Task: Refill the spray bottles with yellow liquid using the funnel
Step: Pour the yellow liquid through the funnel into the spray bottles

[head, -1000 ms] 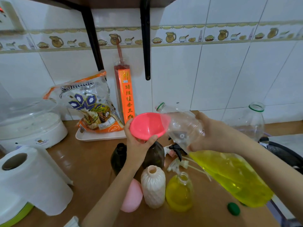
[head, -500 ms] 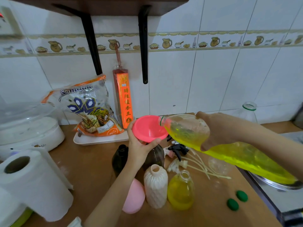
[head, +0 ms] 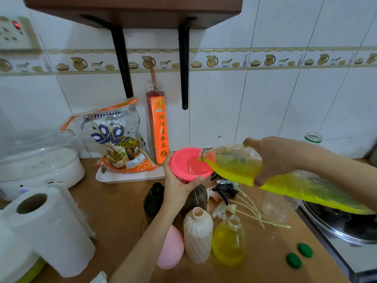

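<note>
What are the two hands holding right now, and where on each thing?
The left hand grips the pink plastic funnel under its bowl; the right hand holds the large clear bottle of yellow liquid around its upper body.

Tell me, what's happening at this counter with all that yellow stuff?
A person is refilling spray bottles. The left hand steadies a pink funnel sitting in a dark brown bottle, while the right hand tips a big clear bottle of yellow liquid so its mouth is over the funnel. One small clear bottle on the counter already holds yellow liquid. The spray heads lie loose beside the bottles, and two green caps sit near the counter's edge.
</note>
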